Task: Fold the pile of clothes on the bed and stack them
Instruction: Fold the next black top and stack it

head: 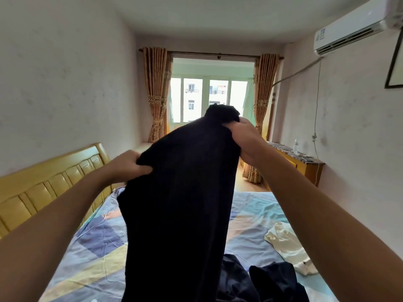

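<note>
1. My left hand [128,165] grips the left edge of a black garment [181,203], fingers curled into the cloth and thumb pinching it from below.
2. My right hand [244,138] is raised higher and farther out, and clutches a bunched top corner of the same garment with the fingers wrapped round the fabric.
3. The garment hangs between my two hands in the middle of the view, slanting up from left to right. Its long body drops straight down toward the near edge of the bed [98,247]. I cannot tell what kind of garment it is, as the cloth is too dark to show seams.
4. Under it, on the near part of the bed, lies a crumpled heap of dark navy clothes [261,282], just right of the hanging cloth.
5. To the right of that heap, near my right forearm, lies a cream satin piece [285,243], loosely rumpled on the sheet.
6. The bed has a sheet with blue, yellow and peach patches, and a yellow wooden headboard [48,184] stands along its left side.
7. At the far end there is a window [207,99] with orange curtains [156,92] tied back on either side.
8. On the right wall hangs an air conditioner [351,27], and below it a narrow desk [301,160] carries a clear bottle [296,146].
</note>
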